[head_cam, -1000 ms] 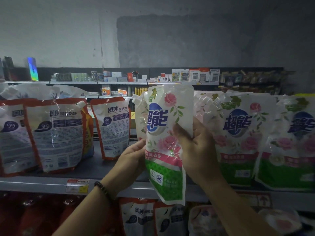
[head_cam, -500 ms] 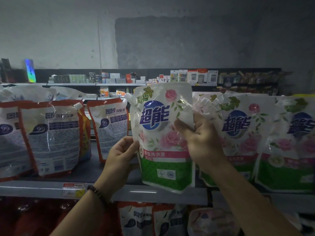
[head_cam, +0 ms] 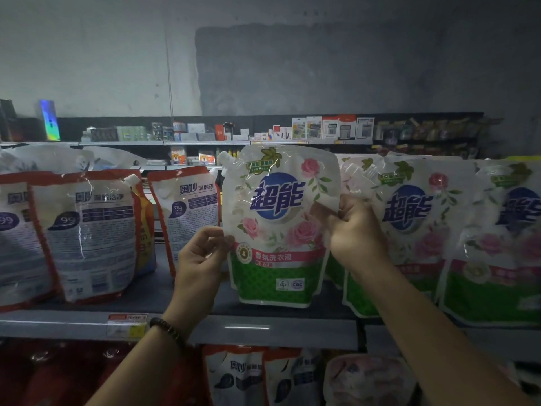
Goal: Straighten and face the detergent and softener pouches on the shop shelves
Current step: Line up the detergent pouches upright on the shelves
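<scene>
A white and green rose-print detergent pouch (head_cam: pixel 278 230) stands upright on the grey shelf (head_cam: pixel 87 325), its front facing me. My left hand (head_cam: pixel 202 259) pinches its left edge at mid height. My right hand (head_cam: pixel 354 230) grips its right edge, fingers curled round the pouch. Two more rose-print pouches (head_cam: pixel 407 230) (head_cam: pixel 503 244) stand to the right, fronts out. Red-edged white pouches (head_cam: pixel 87 235) (head_cam: pixel 190 212) stand to the left with their backs showing.
A price label (head_cam: pixel 127 325) is stuck on the shelf's front lip. More pouches (head_cam: pixel 254 379) fill the shelf below. Bare shelf shows between the red-edged pouches and the held one. Far shelves with small boxed goods (head_cam: pixel 330 127) line the back wall.
The rose-print pouch has turned from edge-on to front-facing and come down from the shelf lip onto the shelf. Both hands moved with it, staying at its sides.
</scene>
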A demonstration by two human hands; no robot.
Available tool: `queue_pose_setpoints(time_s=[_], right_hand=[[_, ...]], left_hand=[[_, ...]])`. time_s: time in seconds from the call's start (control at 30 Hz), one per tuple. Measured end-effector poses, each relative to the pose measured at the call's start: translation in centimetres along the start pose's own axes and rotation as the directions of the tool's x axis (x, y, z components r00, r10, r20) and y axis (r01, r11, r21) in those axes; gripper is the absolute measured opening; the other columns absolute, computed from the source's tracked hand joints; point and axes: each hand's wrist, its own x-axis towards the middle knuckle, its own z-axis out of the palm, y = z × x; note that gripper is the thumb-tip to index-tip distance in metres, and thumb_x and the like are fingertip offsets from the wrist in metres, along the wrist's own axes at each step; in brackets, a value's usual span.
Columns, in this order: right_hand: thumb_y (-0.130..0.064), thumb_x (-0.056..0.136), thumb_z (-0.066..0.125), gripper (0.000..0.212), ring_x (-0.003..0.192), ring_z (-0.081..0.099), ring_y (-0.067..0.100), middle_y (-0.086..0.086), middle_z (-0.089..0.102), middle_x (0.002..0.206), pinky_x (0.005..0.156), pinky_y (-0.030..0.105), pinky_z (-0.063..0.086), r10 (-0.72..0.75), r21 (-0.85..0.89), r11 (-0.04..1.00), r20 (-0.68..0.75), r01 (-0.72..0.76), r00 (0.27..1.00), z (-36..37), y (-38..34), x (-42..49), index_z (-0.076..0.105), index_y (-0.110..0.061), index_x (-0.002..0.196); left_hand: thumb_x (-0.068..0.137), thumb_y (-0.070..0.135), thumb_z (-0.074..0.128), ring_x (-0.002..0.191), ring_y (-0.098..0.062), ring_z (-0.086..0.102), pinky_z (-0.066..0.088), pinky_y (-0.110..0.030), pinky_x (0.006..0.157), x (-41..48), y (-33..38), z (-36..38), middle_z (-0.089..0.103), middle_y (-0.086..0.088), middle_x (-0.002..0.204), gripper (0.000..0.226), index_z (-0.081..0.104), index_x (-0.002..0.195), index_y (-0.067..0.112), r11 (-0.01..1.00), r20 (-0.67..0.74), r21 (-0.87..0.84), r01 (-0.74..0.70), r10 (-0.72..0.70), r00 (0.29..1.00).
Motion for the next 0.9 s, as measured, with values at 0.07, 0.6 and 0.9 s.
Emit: queue_pose_setpoints(time_s=[0.07, 0.6, 0.9], right_hand=[[-0.021, 0.106, 0.065, 0.012, 0.094, 0.078, 0.015, -0.006, 0.082, 0.099, 0.081, 0.036, 0.066, 0.045, 0.015, 0.999, 0.006, -0.045, 0.999, 0.2, 0.4, 0.3, 0.077, -0.021, 0.107], [-0.029, 0.102, 0.067, 0.031, 0.087, 0.075, 0.013, -0.004, 0.076, 0.1, 0.073, 0.035, 0.067, 0.067, -0.255, 0.965, -0.011, -0.068, 0.998, 0.8, 1.0, -2.3, 0.061, -0.025, 0.132], [-0.035, 0.098, 0.074, 0.071, 0.137, 0.054, 0.007, -0.017, 0.058, 0.147, 0.112, 0.025, 0.047, 0.087, -0.236, 0.969, 0.02, -0.08, 0.996, 0.6, 4.1, -9.3, 0.04, -0.03, 0.161]], left_hand=[[0.093, 0.019, 0.068, 0.101, -0.043, 0.07, 0.058, -0.066, 0.093, -0.1, -0.4, -0.1, 0.076, -0.022, 0.108, 0.004, 0.067, 0.093, 0.015, 1.0, -0.004, 0.026, -0.016, 0.016, 1.0], [0.098, 0.025, 0.069, 0.103, -0.027, 0.078, 0.067, -0.046, 0.08, -1.0, -0.5, -1.3, 0.08, -0.008, 0.111, 0.029, 0.062, 0.122, 0.011, 0.952, 0.104, 0.297, 0.075, -0.111, 0.988], [0.083, 0.01, 0.088, 0.101, -0.016, 0.078, 0.066, -0.032, 0.078, -1.7, -1.3, -1.6, 0.078, 0.01, 0.118, 0.059, 0.057, 0.129, 0.029, 0.873, 0.219, 0.487, 0.041, -0.168, 0.961]])
